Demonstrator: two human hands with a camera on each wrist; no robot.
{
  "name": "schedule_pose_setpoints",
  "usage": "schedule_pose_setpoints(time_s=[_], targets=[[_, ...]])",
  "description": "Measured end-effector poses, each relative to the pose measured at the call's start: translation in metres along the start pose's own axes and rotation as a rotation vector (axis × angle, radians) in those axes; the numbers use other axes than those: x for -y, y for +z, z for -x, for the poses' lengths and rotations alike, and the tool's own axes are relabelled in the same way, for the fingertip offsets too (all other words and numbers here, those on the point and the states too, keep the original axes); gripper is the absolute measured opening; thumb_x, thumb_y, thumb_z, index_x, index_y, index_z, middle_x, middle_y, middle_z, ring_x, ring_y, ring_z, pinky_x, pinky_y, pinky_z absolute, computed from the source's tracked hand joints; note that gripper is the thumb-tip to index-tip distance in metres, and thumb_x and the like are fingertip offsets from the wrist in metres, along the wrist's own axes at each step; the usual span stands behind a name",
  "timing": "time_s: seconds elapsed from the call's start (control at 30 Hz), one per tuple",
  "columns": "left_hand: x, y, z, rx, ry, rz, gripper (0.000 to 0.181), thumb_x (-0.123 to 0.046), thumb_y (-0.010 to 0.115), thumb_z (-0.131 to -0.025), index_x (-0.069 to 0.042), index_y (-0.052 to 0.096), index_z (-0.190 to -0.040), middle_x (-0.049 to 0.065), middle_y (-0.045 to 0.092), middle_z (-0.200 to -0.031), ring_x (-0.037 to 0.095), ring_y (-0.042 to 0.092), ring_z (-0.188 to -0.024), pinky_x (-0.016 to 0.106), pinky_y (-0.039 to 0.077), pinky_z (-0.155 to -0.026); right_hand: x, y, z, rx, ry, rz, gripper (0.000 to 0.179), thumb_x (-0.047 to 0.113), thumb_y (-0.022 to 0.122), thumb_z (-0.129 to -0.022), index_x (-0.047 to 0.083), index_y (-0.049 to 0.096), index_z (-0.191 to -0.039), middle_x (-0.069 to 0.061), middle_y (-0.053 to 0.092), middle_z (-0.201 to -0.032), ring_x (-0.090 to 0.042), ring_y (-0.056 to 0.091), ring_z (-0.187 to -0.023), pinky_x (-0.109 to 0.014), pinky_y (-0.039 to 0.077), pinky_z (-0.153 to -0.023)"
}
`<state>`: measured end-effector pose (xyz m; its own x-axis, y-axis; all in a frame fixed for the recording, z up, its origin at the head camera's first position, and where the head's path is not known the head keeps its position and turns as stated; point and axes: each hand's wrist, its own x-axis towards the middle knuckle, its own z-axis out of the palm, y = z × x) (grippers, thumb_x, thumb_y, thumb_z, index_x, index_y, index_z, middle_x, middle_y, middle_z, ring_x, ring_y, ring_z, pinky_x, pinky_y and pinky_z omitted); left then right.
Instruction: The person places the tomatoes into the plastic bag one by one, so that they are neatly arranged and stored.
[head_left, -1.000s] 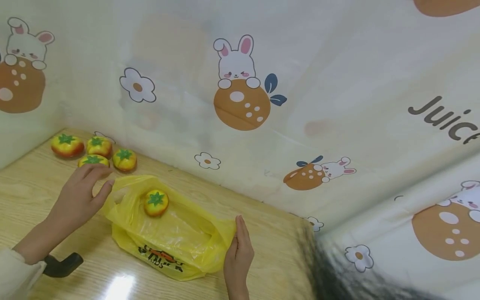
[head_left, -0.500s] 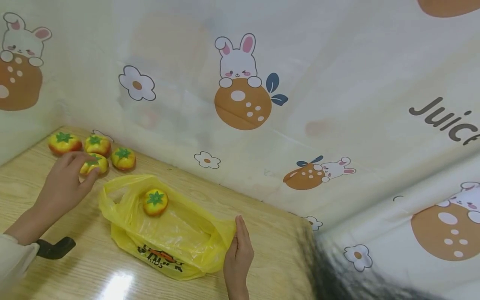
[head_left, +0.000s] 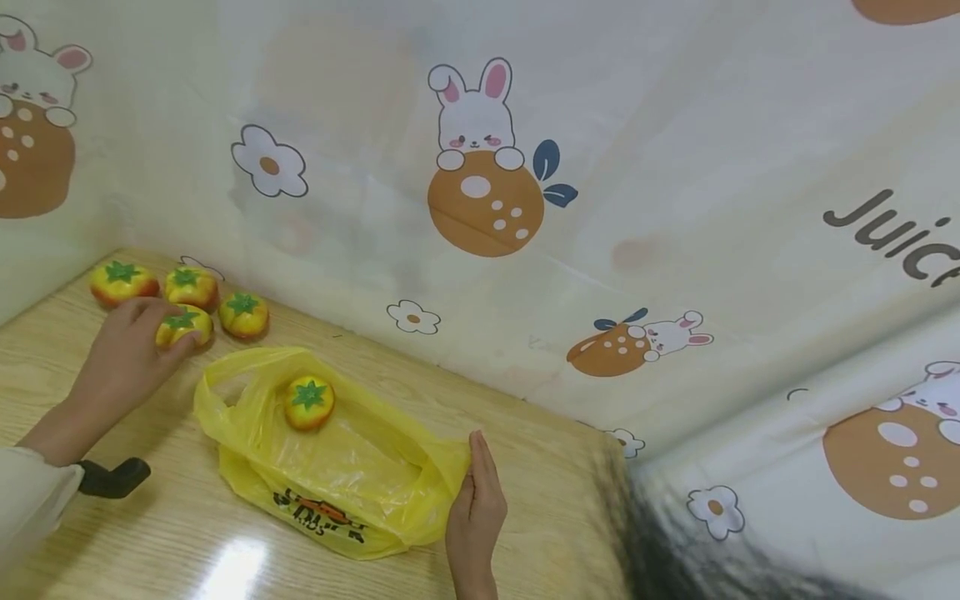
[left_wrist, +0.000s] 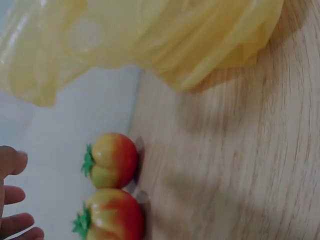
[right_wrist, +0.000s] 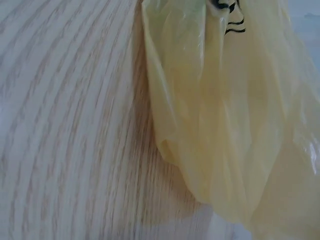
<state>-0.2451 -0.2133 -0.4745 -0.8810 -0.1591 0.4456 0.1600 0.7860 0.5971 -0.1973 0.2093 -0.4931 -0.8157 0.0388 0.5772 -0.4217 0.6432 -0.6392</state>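
Observation:
In the head view my left hand is over the front toy tomato, thumb and fingers spread around it from above. The left wrist view shows the fingers apart, with nothing between them, just above two toy tomatoes standing on the table. A yellow plastic bag with black print lies with its mouth spread, one toy tomato inside it. My right hand holds the bag's right rim, thumb toward the bag; no fingers show in the right wrist view, only the bag.
Behind the front tomato stand more toy tomatoes: one far left, one behind, one to the right. A printed curtain rises behind the wooden table. Blurred dark hair shows at lower right.
My left hand has moved left from beside the bag to the front toy tomato, staying there over the last half second. The right hand and bag hold their place.

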Motion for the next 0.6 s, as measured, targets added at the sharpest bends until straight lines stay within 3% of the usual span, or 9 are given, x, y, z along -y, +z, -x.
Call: schedule_pose_setpoints(time_s=[0.4, 0.6], targets=[[0.019, 0.013, -0.006, -0.01, -0.004, -0.021, 0.043, -0.011, 0.069, -0.081, 0.014, 0.048, -0.11, 0.037, 0.039, -0.113, 0.052, 0.036, -0.101, 0.062, 0.03, -0.082, 0.003, 0.001, 0.0, 0.021, 0.009, 0.008, 0.043, -0.006, 0.04, -0.094, 0.006, 0.045, -0.135, -0.013, 0.049, -0.136, -0.024, 0.046, -0.126, -0.006, 0.036, -0.095], [0.027, 0.018, -0.008, 0.007, -0.019, -0.029, 0.046, -0.012, 0.069, -0.082, 0.013, 0.045, -0.112, 0.039, 0.036, -0.119, 0.056, 0.033, -0.107, 0.065, 0.027, -0.087, 0.0, 0.002, 0.003, 0.035, 0.005, 0.037, 0.044, -0.005, 0.039, -0.095, 0.01, 0.044, -0.137, -0.01, 0.048, -0.138, -0.022, 0.045, -0.127, -0.009, 0.038, -0.095]])
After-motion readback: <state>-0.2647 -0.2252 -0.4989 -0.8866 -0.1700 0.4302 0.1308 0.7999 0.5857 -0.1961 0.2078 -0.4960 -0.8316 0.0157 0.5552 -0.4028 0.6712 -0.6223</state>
